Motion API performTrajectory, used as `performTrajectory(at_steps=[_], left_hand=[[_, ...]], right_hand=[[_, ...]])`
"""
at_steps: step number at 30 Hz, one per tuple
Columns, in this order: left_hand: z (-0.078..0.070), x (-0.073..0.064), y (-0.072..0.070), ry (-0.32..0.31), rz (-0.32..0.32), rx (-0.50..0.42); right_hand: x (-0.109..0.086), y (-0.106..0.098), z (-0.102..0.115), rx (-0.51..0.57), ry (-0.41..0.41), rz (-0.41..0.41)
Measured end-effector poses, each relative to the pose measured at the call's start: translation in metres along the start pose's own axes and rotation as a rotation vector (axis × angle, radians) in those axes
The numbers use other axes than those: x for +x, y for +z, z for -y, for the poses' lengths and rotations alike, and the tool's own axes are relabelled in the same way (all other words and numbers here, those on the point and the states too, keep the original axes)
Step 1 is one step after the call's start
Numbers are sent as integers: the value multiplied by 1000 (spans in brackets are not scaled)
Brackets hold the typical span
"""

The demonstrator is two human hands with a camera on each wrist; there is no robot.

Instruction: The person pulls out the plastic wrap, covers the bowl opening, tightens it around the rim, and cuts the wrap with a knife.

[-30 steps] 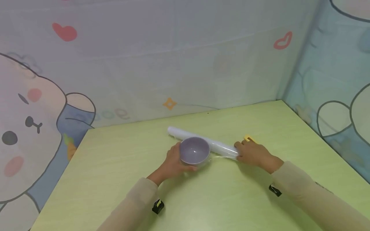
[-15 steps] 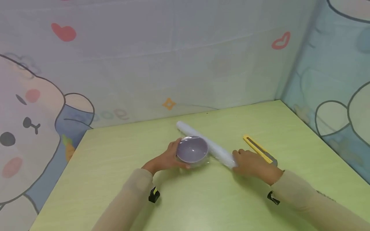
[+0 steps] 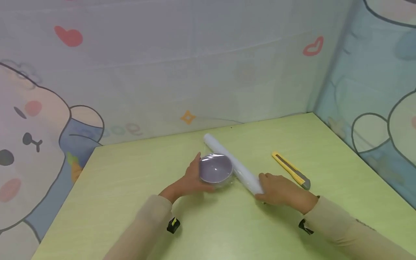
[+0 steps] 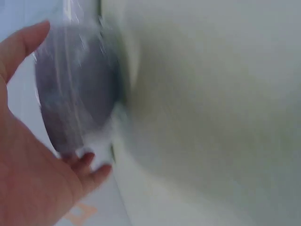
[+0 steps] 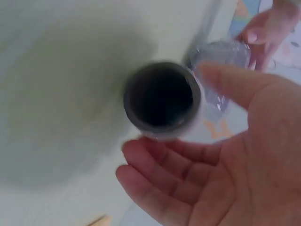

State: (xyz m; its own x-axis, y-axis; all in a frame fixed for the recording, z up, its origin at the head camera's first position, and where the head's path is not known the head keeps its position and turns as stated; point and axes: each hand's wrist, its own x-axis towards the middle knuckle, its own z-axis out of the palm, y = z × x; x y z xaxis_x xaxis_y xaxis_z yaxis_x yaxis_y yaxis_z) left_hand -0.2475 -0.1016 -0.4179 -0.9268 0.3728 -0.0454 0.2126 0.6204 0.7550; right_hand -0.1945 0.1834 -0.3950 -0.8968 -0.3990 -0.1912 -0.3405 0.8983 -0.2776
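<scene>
A purple bowl (image 3: 216, 169) has clear cling film stretched over its mouth, with loose film at its sides. My left hand (image 3: 191, 180) holds the bowl from the left; in the left wrist view, thumb and fingers span the wrapped bowl (image 4: 77, 89). A long white roll of cling film (image 3: 235, 164) lies slantwise just right of the bowl, touching or nearly so. My right hand (image 3: 276, 189) grips its near end. In the right wrist view, the thumb lies over the roll's hollow end (image 5: 162, 99) and the fingers curl beneath it.
A yellow and grey utility knife (image 3: 290, 170) lies on the table behind the right hand. The pale green table (image 3: 136, 173) meets a printed cloth backdrop (image 3: 169, 72) at its back and right edges.
The roll has swung to a steeper slant, its near end coming toward me with my right hand. The utility knife is uncovered now. The bowl has shifted slightly left with my left hand.
</scene>
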Motion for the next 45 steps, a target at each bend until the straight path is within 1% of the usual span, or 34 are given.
performTrajectory(at_steps=[2,5,8,11,14,17,20,23,27,32,35,39,43,45], left_hand=[[-9,-6,9,-26,-80,27],[-18,-9,21,-54,-195,43],[-23,-9,28,-86,-267,59],[-25,-10,31,-101,-298,79],[-24,-10,32,-98,-312,97],[-21,-9,34,-86,-319,111],[-19,-8,35,-81,-310,127],[-17,-8,32,-69,-290,130],[-15,-6,23,-64,-225,148],[-10,1,12,-57,-134,171],[-7,5,8,-46,-99,164],[-3,9,5,-25,-74,156],[-1,12,1,-13,-62,153],[0,13,-1,-7,-44,157]], right_hand=[[4,-6,-5,55,-7,42],[17,-15,-14,146,-30,82],[36,-20,-22,203,-53,104],[54,-21,-26,268,-41,133],[67,-19,-23,387,-6,180],[75,-17,-20,510,42,221],[80,-14,-17,551,78,234],[81,-12,-14,553,107,232],[79,-12,-13,548,122,221],[73,-12,-11,542,117,191],[70,-11,-12,514,112,156],[68,-7,-12,427,106,88],[65,-6,-11,383,125,41],[63,-7,-11,370,156,28]])
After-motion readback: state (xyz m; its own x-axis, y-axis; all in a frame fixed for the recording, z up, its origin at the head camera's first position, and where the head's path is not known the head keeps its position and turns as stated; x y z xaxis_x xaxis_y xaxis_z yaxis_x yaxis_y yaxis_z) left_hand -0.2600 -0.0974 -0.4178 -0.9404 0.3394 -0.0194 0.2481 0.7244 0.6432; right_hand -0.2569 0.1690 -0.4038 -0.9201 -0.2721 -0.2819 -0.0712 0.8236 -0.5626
